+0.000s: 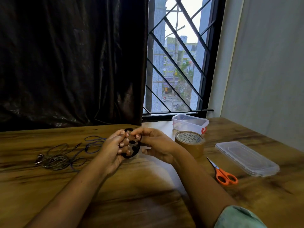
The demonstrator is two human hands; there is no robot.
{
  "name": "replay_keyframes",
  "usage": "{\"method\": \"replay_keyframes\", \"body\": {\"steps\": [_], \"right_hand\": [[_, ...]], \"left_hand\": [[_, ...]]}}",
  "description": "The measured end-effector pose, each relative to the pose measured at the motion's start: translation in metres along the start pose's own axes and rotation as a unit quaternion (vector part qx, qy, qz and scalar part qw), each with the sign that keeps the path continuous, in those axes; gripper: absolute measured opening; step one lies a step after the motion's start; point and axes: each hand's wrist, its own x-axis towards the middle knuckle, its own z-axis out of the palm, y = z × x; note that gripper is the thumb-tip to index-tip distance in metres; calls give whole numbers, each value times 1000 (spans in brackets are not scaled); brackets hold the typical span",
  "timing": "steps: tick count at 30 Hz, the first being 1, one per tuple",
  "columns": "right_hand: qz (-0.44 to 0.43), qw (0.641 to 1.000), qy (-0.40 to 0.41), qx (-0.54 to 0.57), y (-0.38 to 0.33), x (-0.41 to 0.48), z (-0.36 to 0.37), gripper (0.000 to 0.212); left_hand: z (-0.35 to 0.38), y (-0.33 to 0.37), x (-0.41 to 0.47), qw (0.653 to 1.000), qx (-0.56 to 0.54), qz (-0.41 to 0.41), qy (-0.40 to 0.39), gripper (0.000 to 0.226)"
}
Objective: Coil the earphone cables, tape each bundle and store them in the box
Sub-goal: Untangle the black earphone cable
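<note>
Left hand point(113, 149) grip curled round black earphone coil point(133, 154), held just above worktop point(131, 191). Right hand point(155, 143) pinches coil's top, prob. thumb + forefinger. Clear box point(189, 124) far right, lid off.

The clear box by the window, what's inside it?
The clear box stands open, its lid lying apart to the right. Through its walls no cable bundle shows. The tape roll covers its near lower edge, so that part is hidden.
</note>
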Motion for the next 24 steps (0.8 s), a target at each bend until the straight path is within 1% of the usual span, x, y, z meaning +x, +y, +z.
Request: {"method": "replay_keyframes", "body": {"steps": [2,4,7,8,10,11,13,15,17,19,22,24], "right_hand": [[27,999,-28,4,-2,-2,-7,34],[42,998,-36,33,-1,-1,-15,38],[49,994,-53,82,1,1,-18,31],[57,993,-61,87,2,1,-19,33],[70,993,-45,86,3,0,-21,38],[69,993,-33,90,4,1,-22,36],[55,992,-19,110,3,1,-18,22],[48,996,-3,78,5,3,-16,5],[42,999,17,5,9,5,-16,14],[37,998,33,-31,10,5,-16,22],[44,995,68,-59,9,4,-17,22],[57,991,89,-86,10,4,-19,22]], "left_hand": [[1,0,0,1000,0,-3,-3,31],[3,0,-2,1000,11,-1,3,31],[6,-1,-3,1000,24,5,8,30],[5,0,-3,1000,24,5,8,31],[3,0,-2,1000,27,3,8,31],[3,0,-2,999,32,1,5,31],[5,-2,-3,999,48,-3,-1,31],[8,-5,-3,999,55,-3,4,31],[12,-5,-4,999,46,-9,20,31],[15,-6,-6,998,36,-16,45,30],[15,-9,-4,995,63,-21,74,29],[11,-11,-1,989,116,-17,91,26]]}}
